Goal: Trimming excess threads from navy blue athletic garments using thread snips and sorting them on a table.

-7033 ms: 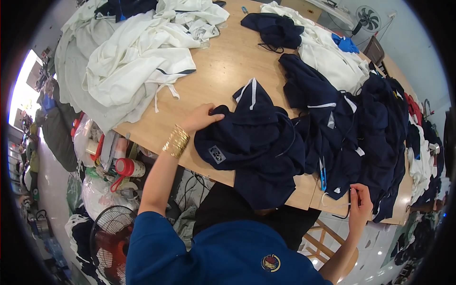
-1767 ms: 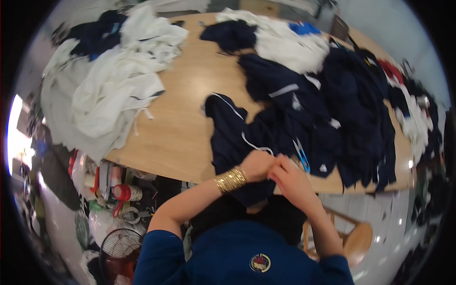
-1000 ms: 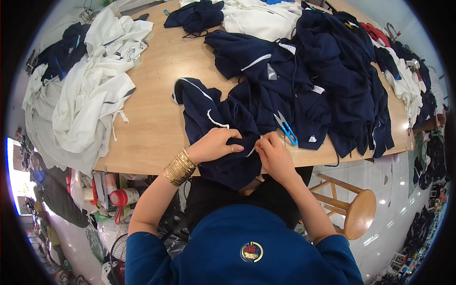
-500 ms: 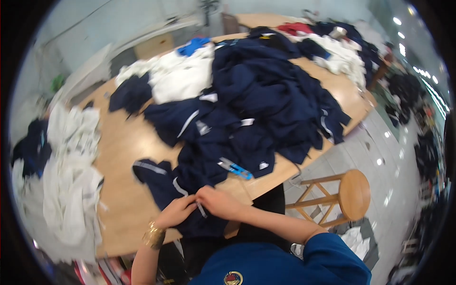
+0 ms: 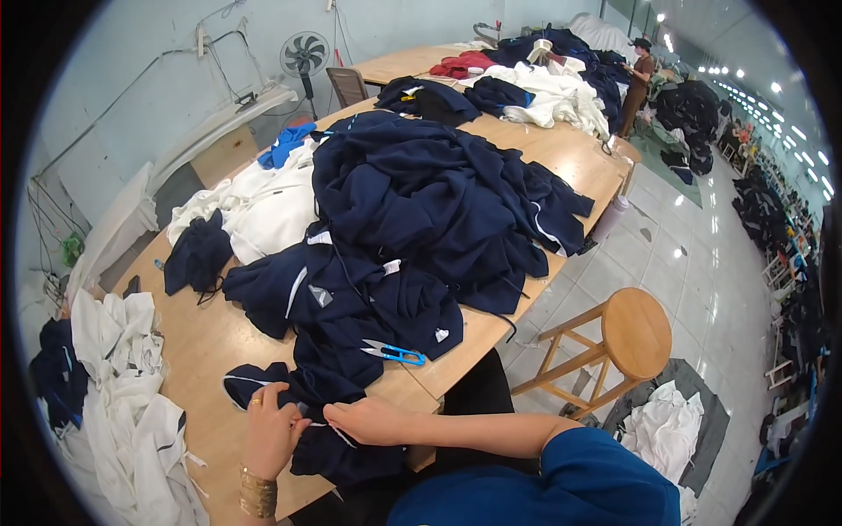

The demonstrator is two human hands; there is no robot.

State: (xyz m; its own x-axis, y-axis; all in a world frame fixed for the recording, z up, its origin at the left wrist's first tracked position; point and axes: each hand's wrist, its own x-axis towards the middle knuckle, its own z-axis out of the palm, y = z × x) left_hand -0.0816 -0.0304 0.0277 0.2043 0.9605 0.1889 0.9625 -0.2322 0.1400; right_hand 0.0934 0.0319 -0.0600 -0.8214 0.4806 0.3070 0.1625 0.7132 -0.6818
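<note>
A navy garment (image 5: 329, 463) with white piping lies over the table's near edge, between my hands. My left hand (image 5: 274, 430) is on its left side, thumb and finger pinched at a thin white strip on the cloth. Close beside it, my right hand (image 5: 364, 421) pinches the same garment, the white strip running under its fingertips. What exactly lies inside each pinch is hidden. Beyond my right hand, blue-handled thread snips (image 5: 399, 353) rest on the navy cloth, blades pointing left.
A large heap of navy garments (image 5: 421, 188) covers the table's middle, with white garments (image 5: 254, 206) behind left and more white cloth (image 5: 123, 394) at the left edge. A wooden stool (image 5: 636, 333) stands at right. A person (image 5: 640, 83) stands at the far table end.
My hands have come slightly apart, with the left hand's fingers lifted higher over the navy garment. The head view has shifted, so a fan and the far person now show clearly.
</note>
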